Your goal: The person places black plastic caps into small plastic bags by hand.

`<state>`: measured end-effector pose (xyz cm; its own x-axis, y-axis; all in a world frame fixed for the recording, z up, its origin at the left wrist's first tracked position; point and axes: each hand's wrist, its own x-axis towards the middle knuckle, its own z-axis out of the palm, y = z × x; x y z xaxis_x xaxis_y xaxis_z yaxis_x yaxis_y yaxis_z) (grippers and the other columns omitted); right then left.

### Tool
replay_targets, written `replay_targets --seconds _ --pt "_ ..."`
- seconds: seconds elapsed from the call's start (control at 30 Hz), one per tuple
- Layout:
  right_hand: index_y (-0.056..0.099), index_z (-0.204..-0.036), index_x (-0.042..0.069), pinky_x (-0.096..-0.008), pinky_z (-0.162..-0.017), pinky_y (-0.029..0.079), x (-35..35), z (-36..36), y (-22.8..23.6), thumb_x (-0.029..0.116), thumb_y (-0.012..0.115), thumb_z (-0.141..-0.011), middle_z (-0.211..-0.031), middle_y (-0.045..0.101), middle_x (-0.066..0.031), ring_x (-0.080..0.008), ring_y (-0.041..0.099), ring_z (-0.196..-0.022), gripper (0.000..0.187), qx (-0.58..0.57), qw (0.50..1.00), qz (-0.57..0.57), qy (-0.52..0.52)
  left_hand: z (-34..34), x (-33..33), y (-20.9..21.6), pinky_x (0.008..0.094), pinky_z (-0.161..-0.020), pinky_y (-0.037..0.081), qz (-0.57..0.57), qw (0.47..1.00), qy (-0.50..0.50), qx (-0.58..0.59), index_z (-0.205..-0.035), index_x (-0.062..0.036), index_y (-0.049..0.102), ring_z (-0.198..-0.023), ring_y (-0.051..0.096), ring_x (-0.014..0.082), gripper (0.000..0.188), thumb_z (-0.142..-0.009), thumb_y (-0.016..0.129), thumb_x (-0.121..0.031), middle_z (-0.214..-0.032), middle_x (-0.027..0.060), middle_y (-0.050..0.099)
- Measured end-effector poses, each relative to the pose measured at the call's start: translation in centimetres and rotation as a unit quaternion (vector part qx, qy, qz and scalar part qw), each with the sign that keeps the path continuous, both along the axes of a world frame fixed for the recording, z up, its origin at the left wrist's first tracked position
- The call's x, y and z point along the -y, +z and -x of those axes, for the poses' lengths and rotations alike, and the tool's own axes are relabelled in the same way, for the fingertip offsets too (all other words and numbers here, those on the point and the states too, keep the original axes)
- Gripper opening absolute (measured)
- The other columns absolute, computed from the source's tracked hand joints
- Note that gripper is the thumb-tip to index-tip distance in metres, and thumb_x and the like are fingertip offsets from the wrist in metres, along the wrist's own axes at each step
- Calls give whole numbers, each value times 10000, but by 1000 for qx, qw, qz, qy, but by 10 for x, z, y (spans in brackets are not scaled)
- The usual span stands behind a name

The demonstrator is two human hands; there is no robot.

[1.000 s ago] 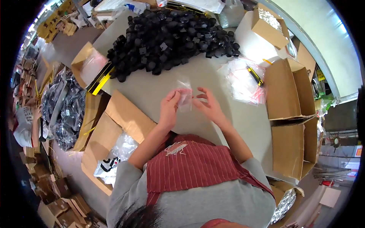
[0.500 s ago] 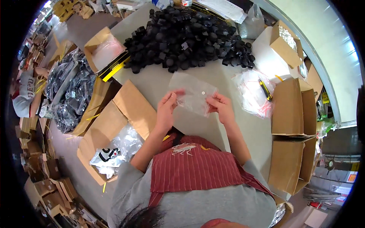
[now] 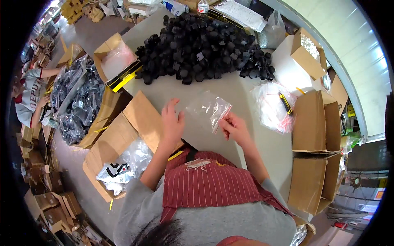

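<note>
- Biggest thing here is the grey table [image 3: 271, 147], running under pretty much all the action.
- Next up, a huge heap of black parts [image 3: 205, 49] piled on the far side of it.
- Near left there's an open carton [image 3: 111, 139] with its flap folded out toward the table and crumpled clear plastic inside.
- Further left, a big box [image 3: 102, 119] stuffed with dark things in clear bags.
- On the right, two brown boxes, a far one [image 3: 310, 121] and a near one [image 3: 308, 180], sit end to end, both with openings facing right.
- Loose pile of clear bags [image 3: 266, 100] with reddish edges, on the table just left of the far brown box.
- The clear bag [image 3: 209, 106] being handled is up over the middle of the table, near side of the black heap, tilted with its reddish edge toward the right.
- Left hand [image 3: 172, 125] has its fingers spread, right beside the bag's left edge; can't tell if the thumb touches it.
- Right hand [image 3: 236, 129] is pinching that reddish edge between thumb and fingers.
- Smallest: a black-and-yellow knife [image 3: 285, 103] lying on the loose bags.
</note>
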<state>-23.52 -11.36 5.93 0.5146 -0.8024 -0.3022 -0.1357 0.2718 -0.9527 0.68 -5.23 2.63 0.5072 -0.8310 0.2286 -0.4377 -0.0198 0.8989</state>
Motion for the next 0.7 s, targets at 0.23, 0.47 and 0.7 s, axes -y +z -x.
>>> replay_targets --seconds 0.23,0.47,0.7 --pt "642 -842 48 -226 -564 417 -32 -36 -20 153 693 -884 -687 597 26 -42 539 -656 124 40 988 145 39 36 -11 60 347 -660 510 -111 948 -273 118 -935 -51 671 -745 657 258 215 -946 607 -256 -809 90 681" --pt "630 -822 62 -212 -536 395 -21 -12 18 202 648 -934 -677 582 28 -49 516 -602 180 57 985 -92 137 28 -8 48 295 -593 486 -213 890 -380 -132 -879 -15 632 -653 611 104 290 -994 539 -264 -701 53 650" --pt "617 -842 60 -266 -531 450 -20 -13 -13 237 678 -892 -675 576 -7 -101 568 -607 194 -25 991 135 -2 42 -10 37 319 -583 490 -135 940 -301 -83 -848 -23 622 -637 646 161 216 -921 606 -225 -714 94 672"
